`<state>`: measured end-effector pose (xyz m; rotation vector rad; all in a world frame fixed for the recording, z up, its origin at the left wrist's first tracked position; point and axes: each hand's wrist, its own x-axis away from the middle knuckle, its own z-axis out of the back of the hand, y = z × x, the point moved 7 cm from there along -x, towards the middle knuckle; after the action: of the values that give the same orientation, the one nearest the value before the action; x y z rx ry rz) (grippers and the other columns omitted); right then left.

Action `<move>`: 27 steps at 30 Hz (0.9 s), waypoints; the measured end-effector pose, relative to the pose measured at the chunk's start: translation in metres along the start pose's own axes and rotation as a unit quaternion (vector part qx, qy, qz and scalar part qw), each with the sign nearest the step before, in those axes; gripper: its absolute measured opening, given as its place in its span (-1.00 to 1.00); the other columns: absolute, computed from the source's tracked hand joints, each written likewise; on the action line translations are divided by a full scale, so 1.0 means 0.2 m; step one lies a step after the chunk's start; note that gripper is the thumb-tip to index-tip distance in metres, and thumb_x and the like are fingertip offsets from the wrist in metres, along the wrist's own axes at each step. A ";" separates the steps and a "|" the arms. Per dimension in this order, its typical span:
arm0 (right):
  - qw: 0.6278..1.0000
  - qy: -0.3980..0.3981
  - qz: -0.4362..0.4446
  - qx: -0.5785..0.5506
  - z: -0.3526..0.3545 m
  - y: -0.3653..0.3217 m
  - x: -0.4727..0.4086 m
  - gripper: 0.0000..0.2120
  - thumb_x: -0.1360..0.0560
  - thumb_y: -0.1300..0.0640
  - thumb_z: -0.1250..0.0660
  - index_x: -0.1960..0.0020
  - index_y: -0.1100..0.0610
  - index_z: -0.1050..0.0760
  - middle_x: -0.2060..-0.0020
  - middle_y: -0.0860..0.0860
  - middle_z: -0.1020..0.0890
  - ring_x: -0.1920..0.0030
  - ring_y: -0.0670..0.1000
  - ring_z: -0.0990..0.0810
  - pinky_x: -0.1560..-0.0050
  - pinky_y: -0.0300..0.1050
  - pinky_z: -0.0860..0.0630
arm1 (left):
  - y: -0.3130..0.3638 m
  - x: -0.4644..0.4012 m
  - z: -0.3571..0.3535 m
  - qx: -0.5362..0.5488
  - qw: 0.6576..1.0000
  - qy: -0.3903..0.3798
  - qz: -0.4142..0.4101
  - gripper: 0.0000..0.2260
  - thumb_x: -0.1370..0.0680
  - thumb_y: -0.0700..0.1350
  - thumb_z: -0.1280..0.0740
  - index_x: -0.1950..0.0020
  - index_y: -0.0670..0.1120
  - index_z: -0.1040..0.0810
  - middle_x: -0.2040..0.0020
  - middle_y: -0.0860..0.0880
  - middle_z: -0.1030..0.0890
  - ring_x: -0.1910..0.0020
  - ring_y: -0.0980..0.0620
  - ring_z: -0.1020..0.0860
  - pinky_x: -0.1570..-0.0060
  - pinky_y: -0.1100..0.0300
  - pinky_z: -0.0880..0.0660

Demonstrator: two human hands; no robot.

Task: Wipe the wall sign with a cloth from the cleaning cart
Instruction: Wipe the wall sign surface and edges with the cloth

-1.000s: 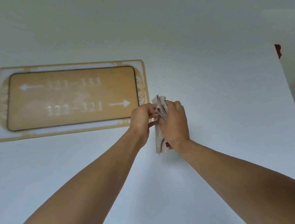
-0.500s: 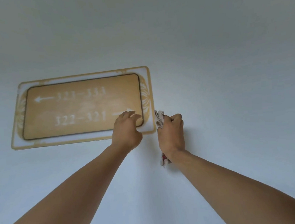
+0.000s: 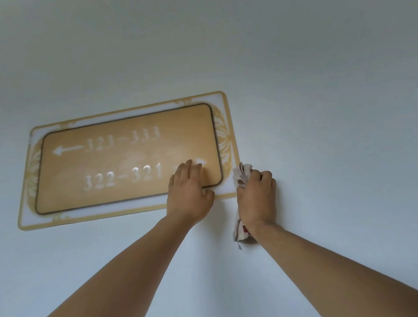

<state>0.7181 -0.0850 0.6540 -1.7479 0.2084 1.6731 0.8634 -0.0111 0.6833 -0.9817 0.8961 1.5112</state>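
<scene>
From the head view, a gold wall sign (image 3: 127, 160) with white room numbers and arrows hangs slightly tilted on a pale wall (image 3: 297, 87). The left hand (image 3: 189, 194) lies flat on the sign's lower right corner, its fingers (image 3: 186, 168) straight and released, covering part of the right-pointing arrow. Just beside the sign's right edge, the right hand (image 3: 257, 199) grips a bunched pale cloth (image 3: 242, 173), fingers clenched round it; the cloth sticks out above the fist and below the wrist, against the wall.
</scene>
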 end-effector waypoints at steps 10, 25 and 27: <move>0.997 0.043 -0.018 -0.059 -0.07 0.05 -0.11 -0.82 -0.51 0.25 -0.30 -0.11 0.27 -0.49 -0.06 0.15 -0.52 -0.08 0.14 -0.48 -0.06 -0.14 -0.35 | 0.01 -0.18 -0.02 -0.055 0.989 0.109 -0.083 -0.47 -0.49 -0.02 -0.17 -0.46 -0.13 -0.33 -0.55 -0.17 -0.25 -0.56 -0.16 -0.11 -0.53 -0.15 0.03; 0.996 0.046 0.082 0.011 0.05 -0.17 -0.68 -0.86 -0.51 0.36 -0.16 0.00 0.26 -0.47 0.02 0.17 -0.57 0.02 0.14 -0.51 0.14 -0.12 -0.30 | -0.03 -0.50 0.10 -0.030 0.978 0.185 -0.096 -0.45 -0.45 0.03 -0.07 -0.40 -0.15 -0.38 -0.47 -0.18 -0.34 -0.49 -0.15 -0.24 -0.50 -0.11 -0.11; 0.994 0.059 0.092 0.013 0.06 -0.22 -0.77 -0.87 -0.50 0.37 -0.16 0.05 0.24 -0.45 0.04 0.18 -0.58 0.02 0.16 -0.51 0.15 -0.11 -0.28 | -0.06 -0.59 0.16 -0.029 0.977 0.195 -0.085 -0.42 -0.44 0.05 -0.06 -0.41 -0.14 -0.38 -0.47 -0.18 -0.34 -0.47 -0.16 -0.25 -0.48 -0.09 -0.14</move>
<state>0.7093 -0.0991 0.8134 -1.8571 0.4551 1.6886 0.8816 -0.0236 0.8035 -1.3920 1.0154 1.2255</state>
